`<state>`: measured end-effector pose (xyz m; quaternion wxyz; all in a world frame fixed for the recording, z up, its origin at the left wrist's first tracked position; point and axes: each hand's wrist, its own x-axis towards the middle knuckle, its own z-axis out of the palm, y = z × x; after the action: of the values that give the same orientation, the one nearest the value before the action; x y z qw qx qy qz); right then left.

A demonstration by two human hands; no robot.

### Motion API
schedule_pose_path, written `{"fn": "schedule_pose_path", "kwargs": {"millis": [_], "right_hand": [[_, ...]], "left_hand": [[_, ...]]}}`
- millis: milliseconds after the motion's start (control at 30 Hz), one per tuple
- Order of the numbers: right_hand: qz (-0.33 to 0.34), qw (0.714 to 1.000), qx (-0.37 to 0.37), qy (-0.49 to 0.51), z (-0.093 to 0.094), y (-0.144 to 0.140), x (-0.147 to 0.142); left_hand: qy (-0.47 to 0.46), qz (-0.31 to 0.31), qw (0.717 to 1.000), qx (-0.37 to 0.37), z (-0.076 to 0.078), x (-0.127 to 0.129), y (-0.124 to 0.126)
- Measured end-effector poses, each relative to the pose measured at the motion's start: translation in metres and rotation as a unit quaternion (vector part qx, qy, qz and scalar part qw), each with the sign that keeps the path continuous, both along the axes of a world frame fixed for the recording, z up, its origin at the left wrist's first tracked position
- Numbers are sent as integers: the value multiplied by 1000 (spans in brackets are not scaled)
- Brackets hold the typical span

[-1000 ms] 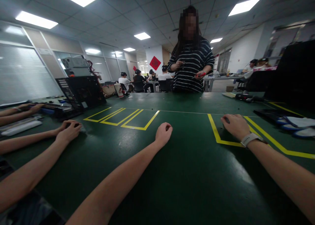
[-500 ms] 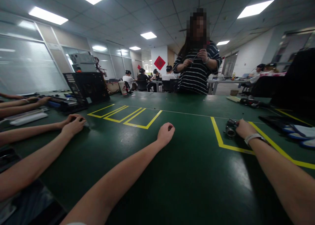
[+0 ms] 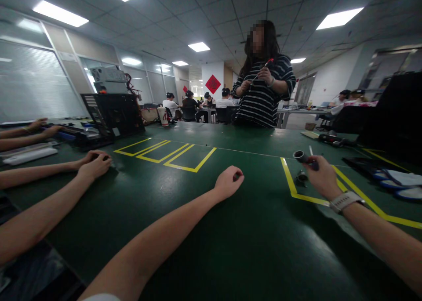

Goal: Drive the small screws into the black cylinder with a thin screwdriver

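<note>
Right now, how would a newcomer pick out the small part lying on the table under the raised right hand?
Start at the dark green table and follow the yellow taped outline at its right. Just inside that outline's corner, below the right hand, lies a small grey metal cylindrical part. Unlike the similar dark tube-ended piece held up in that hand, it rests on the table.

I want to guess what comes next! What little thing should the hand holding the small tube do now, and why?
Probably bring the small tube toward the middle, near the left hand. The right hand holds it lifted above the green table, while the left hand rests there as a loose fist. Another small metal piece lies on the table by the yellow tape, so it may be wanted next.
</note>
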<state>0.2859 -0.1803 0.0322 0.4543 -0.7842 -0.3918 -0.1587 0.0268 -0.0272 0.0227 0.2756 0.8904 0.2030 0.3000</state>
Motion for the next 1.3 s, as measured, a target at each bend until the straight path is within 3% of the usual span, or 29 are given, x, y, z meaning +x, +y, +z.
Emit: {"fn": "schedule_pose_path", "kwargs": {"millis": [67,167,300,533,667,767,867,967,1167,1300], "right_hand": [[55,998,10,-4,-3,7,-43],[241,968,59,34,-6,12,-109],[337,930,89,116,-7,12,-160],[355,901,35,246,-7,3,-161],[364,860,94,344,0,-7,-156],[382,822,142,397,7,-12,-159],[400,800,133,427,12,-16,-165],[414,811,87,403,10,-20,-170],[396,883,0,250,7,-24,-178],[395,903,-53,163,12,-26,-183]], "left_hand": [[-24,-48,998,-31,5,1,-12],[-94,-131,985,-59,11,-2,-31],[-168,-182,969,-25,11,-16,-44],[-143,-124,982,14,-3,-43,-31],[-84,-44,995,19,-7,-43,-24],[-54,-54,997,-11,-8,-42,-24],[-39,-88,995,-13,-7,-42,-25],[-23,-99,995,-11,-7,-42,-26],[-16,-85,996,-17,-6,-42,-24],[11,-101,995,-22,-6,-41,-25]]}}
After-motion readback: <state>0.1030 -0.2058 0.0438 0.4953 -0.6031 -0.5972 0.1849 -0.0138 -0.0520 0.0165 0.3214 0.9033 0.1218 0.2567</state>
